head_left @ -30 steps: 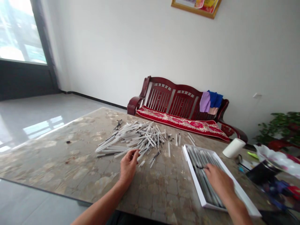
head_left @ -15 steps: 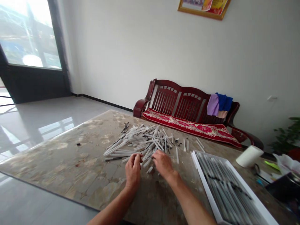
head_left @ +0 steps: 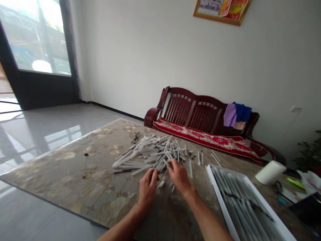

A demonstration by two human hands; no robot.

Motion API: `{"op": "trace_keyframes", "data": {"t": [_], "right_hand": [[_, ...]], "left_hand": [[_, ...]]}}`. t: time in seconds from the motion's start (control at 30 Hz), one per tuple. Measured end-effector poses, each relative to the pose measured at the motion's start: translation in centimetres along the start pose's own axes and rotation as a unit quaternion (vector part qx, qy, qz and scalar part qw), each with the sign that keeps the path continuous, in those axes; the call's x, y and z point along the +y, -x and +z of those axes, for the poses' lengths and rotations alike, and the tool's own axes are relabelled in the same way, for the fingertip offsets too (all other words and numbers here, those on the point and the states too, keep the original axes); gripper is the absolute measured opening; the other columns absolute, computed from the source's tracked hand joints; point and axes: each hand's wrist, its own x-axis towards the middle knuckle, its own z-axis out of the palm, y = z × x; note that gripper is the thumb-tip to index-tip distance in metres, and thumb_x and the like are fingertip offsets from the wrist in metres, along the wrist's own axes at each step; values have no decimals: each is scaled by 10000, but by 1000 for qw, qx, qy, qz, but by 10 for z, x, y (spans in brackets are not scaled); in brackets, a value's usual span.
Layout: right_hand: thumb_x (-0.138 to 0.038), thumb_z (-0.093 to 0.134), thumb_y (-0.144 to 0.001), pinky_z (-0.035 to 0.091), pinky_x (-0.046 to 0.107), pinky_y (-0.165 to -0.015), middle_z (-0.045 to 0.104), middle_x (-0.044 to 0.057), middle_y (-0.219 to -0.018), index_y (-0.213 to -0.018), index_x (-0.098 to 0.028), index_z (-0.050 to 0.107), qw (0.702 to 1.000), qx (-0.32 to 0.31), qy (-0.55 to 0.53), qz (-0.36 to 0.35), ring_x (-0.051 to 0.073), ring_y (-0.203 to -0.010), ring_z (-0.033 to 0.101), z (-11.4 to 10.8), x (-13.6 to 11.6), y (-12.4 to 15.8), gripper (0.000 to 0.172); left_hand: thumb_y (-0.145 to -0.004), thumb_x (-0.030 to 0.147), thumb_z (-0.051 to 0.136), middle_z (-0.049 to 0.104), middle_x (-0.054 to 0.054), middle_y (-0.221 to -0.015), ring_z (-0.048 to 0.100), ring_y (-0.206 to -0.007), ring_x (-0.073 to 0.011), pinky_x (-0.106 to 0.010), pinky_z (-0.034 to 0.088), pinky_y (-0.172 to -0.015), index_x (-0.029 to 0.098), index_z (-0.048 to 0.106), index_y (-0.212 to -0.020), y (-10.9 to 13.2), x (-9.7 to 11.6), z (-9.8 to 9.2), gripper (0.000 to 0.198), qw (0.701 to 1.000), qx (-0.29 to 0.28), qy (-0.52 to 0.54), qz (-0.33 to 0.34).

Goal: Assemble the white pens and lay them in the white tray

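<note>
A loose pile of thin white and dark tubes (head_left: 147,150) lies on the patterned table (head_left: 100,180). My left hand (head_left: 148,184) is at the pile's near edge, its fingers curled together on something I cannot make out. Just right of it, my right hand (head_left: 177,173) pinches at the near right side of the pile, fingertips over the tubes; whatever they grip is too small to tell. Short white pieces (head_left: 161,184) lie between the hands. To the right, a white box (head_left: 222,207) holds rows of grey tubes (head_left: 247,204).
Black glasses (head_left: 135,137) lie behind the pile. A white paper roll (head_left: 270,172) and a black object (head_left: 307,209) are at the right. Small dark bits (head_left: 192,156) and loose tubes lie behind the right hand. A red wooden bench (head_left: 200,113) stands beyond the table.
The view has shifted slightly. My left hand has moved right, and my right hand has moved slightly right with its fingers raised a little at the pile.
</note>
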Motion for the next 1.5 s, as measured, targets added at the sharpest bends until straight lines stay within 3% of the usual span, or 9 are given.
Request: {"op": "trace_keyframes", "data": {"t": [0.1,0.23,0.57,0.67,0.83,1.03,1.13,1.27,1.5], "right_hand": [[-212,595,-854,506,264,-717,712,24,-919,-999,-246,622,968,107,-218,59,175,-772,670,-6,-16,14,151],[-227,614,-855,501,317,-856,721,31,-959,-919,-266,665,969,105,-226,-5,196,-912,661,-6,-38,38,90],[-142,572,-834,516,296,-756,704,39,-930,-1009,-256,702,990,67,-108,62,194,-846,663,-19,13,47,246],[-100,534,-859,485,256,-750,685,22,-874,-876,-252,722,999,-29,46,7,173,-837,653,-34,28,43,242],[-114,512,-923,461,228,-702,686,35,-890,-845,-218,696,914,-216,289,-183,157,-855,630,-39,31,32,226],[-78,475,-928,465,261,-611,677,63,-828,-890,-174,625,844,-229,385,-293,179,-738,636,-27,40,24,182],[-63,445,-920,481,272,-629,672,65,-805,-885,-180,603,889,-169,333,-264,188,-728,646,-25,44,26,200],[-182,446,-930,521,271,-656,672,55,-859,-993,-185,562,994,96,28,-40,171,-732,662,-25,32,33,132],[-434,538,-889,561,295,-625,654,26,-885,-928,-201,558,877,254,-373,165,163,-695,658,-19,-5,46,237]], "left_hand": [[-840,507,547,616,-14,-588,487,-422,-127,-233,368,-429,182,701,-794,5,1,6,363,988,-135,67,-25],[-825,612,522,534,12,-459,434,-373,-114,-224,320,-389,183,628,-684,6,3,10,464,959,-216,157,-98],[-607,493,810,553,48,-552,479,-467,-60,-155,342,-434,143,627,-746,-10,-5,10,419,919,-68,314,-227],[-574,459,839,588,30,-597,533,-519,-70,-154,378,-456,134,630,-736,-13,-6,12,419,911,-32,332,-243],[-583,414,855,608,20,-600,559,-541,-74,-144,395,-458,130,647,-776,-12,-8,15,402,915,-40,326,-236],[-547,396,886,635,6,-620,599,-558,-88,-137,419,-445,129,657,-784,-13,-12,15,425,907,-40,338,-247],[-581,380,880,642,3,-605,592,-523,-76,-130,444,-442,127,645,-760,-15,-13,14,389,901,-30,350,-257],[-697,238,826,674,-20,-647,622,-521,-79,-132,495,-455,123,630,-748,-17,-13,13,233,887,-15,372,-273],[-857,48,622,691,-33,-658,695,-594,-107,-144,560,-498,115,627,-757,-18,-6,13,121,875,19,383,-295]]}}
